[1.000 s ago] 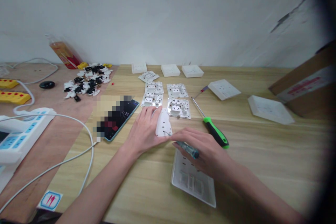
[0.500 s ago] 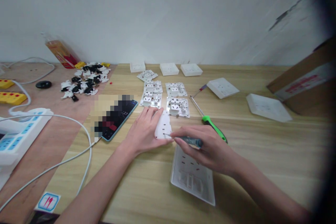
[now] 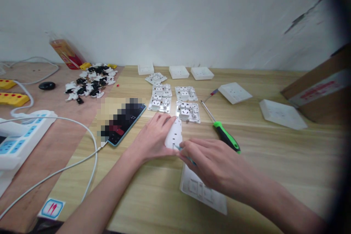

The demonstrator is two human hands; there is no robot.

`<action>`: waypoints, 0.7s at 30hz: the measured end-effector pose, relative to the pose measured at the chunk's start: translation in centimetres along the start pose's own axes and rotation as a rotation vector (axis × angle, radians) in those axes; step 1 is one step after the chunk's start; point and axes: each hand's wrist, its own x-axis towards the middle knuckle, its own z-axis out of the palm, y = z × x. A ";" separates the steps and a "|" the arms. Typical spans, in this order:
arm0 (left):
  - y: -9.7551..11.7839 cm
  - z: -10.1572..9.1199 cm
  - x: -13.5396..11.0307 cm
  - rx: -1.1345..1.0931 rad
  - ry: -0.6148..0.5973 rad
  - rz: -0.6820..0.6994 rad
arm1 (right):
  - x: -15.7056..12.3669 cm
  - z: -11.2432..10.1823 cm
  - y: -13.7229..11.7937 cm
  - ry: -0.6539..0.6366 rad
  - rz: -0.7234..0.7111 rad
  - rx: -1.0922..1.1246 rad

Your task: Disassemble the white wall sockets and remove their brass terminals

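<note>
My left hand [image 3: 155, 135] is closed around the edge of a white socket plate [image 3: 173, 137] with small dark slots, steadying it on the table. In my right hand [image 3: 210, 159] is a small screwdriver [image 3: 177, 147] with a translucent bluish handle, mostly hidden by my fingers. Its tip reaches the near end of the plate, by the slots. Partly under my right hand lies a white rectangular cover [image 3: 203, 192]. Just beyond the plate are several socket inserts [image 3: 188, 112] with their mechanisms showing.
A green-and-black screwdriver [image 3: 227, 137] lies to the right, near white covers [image 3: 235, 93] and a cardboard box [image 3: 320, 84]. On the left are a phone [image 3: 128, 126] on a white cable, a power strip [image 3: 30, 131] and a pile of black and white parts [image 3: 91, 82].
My right hand has turned over, so the screwdriver's handle is now mostly covered, and its tip has shifted slightly nearer me on the plate. My left hand keeps its hold.
</note>
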 end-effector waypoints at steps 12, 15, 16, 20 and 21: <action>-0.1 0.1 0.0 -0.031 0.000 -0.031 | -0.5 0.1 -0.1 0.144 0.026 0.050; -0.1 0.1 0.0 -0.036 0.001 -0.041 | -0.4 0.2 -0.9 0.168 -0.050 -0.058; -0.1 0.1 0.0 -0.031 0.000 -0.045 | -0.4 0.2 -1.2 0.175 -0.058 -0.079; 0.1 0.2 0.0 0.004 -0.006 -0.053 | -0.2 0.2 -1.5 0.178 -0.069 -0.085; 0.1 0.2 0.0 0.008 -0.007 -0.054 | -0.1 0.3 -1.4 0.169 -0.057 -0.067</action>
